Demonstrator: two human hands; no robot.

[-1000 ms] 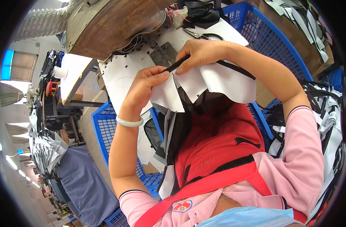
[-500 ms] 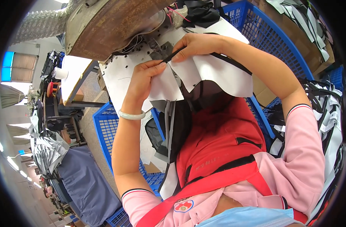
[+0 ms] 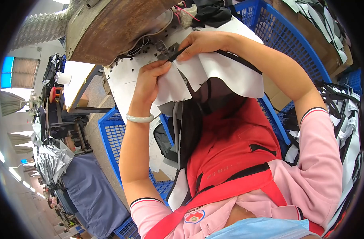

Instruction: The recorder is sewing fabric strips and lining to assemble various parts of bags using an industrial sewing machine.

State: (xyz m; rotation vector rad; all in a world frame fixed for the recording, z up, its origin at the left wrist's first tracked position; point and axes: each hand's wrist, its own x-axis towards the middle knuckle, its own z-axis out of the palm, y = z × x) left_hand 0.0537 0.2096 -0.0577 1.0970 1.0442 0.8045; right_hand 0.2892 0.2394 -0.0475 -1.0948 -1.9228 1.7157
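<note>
A white fabric piece (image 3: 229, 75) with a black edge band hangs between my hands, its lower part draping toward my red apron. My left hand (image 3: 150, 79) pinches the band at the left, thumb and fingers pressed together. Close beside it, my right hand (image 3: 200, 44) grips the same band, fingers curled over the edge. Dark mesh-like cloth (image 3: 218, 95) and a grey-edged strip hang beneath the white fabric. Just beyond my fingertips is a small metal machine part (image 3: 173, 49), partly hidden by my right hand.
A rusty-brown machine housing (image 3: 118, 28) looms over the white worktable (image 3: 124, 83), where small dark scraps lie scattered. Blue plastic crates (image 3: 285, 40) stand at the right and another blue crate (image 3: 110, 133) below the table. Strips of fabric (image 3: 347, 127) pile up at far right.
Both hands have shifted slightly up and left with the fabric, toward the machine part. Their grip on the band looks the same.
</note>
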